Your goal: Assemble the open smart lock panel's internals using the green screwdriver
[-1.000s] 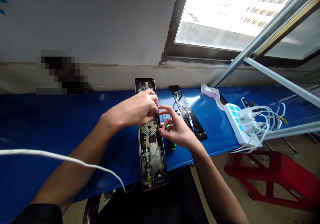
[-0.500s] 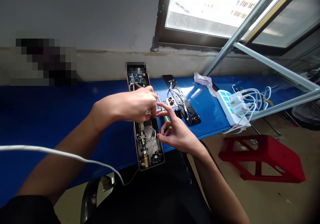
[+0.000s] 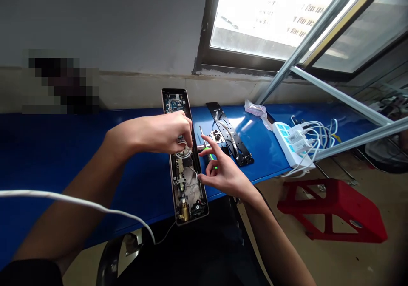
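Note:
A long, narrow metal housing lies open at the blue table's front edge, with a blue circuit board at its far end and a brass part at its near end. Over its middle, my left hand is closed, its fingertips pinching at white wires; exactly what they grip is hidden. My right hand rests beside the housing's right edge, fingers apart and curved, thumb at the rim. Behind its fingers lies a screwdriver with a green and black handle.
Right of the housing are a small board with black knobs and a black perforated plate. A plastic bag and a white power strip sit farther right. A red stool is on the floor. A white cable crosses my left forearm.
My left hand has shifted slightly left, showing more of the white wires. The camera view has tilted a little, and my right hand stays by the housing's edge.

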Motion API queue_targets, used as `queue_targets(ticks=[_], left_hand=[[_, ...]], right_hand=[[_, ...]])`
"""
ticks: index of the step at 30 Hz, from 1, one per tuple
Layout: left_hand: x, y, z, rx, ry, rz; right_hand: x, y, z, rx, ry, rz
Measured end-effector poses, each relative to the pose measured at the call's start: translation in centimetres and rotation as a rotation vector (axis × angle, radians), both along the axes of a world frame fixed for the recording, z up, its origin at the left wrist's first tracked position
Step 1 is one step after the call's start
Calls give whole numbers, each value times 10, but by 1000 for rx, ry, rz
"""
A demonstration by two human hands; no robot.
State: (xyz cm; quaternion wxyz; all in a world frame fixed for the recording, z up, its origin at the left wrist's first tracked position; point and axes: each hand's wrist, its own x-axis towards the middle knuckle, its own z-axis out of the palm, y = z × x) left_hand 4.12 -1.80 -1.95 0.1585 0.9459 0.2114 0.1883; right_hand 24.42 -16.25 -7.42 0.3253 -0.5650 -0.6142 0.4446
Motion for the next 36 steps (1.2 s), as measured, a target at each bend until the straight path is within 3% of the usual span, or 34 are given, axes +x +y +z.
queue_targets(ticks=[3, 7, 12, 18, 22, 30, 36], left_hand=[[-11, 9, 13, -53, 112, -78], [-28, 23, 26, 23, 90, 113], [-45, 40, 23, 60, 17, 276], [-40, 46, 14, 16, -14, 340], [-36, 47, 9, -13, 12, 358], [-36, 52, 7, -85, -8, 413], [-36, 56, 3, -121, -10, 425]], right_hand=[[1, 14, 15, 69, -9, 4], [-3, 48, 33, 191, -47, -1], [-5, 109, 48, 285, -238, -38], [-4, 166, 41, 270, -377, 58], [-3, 177, 42, 236, -441, 152], [-6, 183, 81, 331, -539, 310], [-20, 183, 69, 368, -545, 350]])
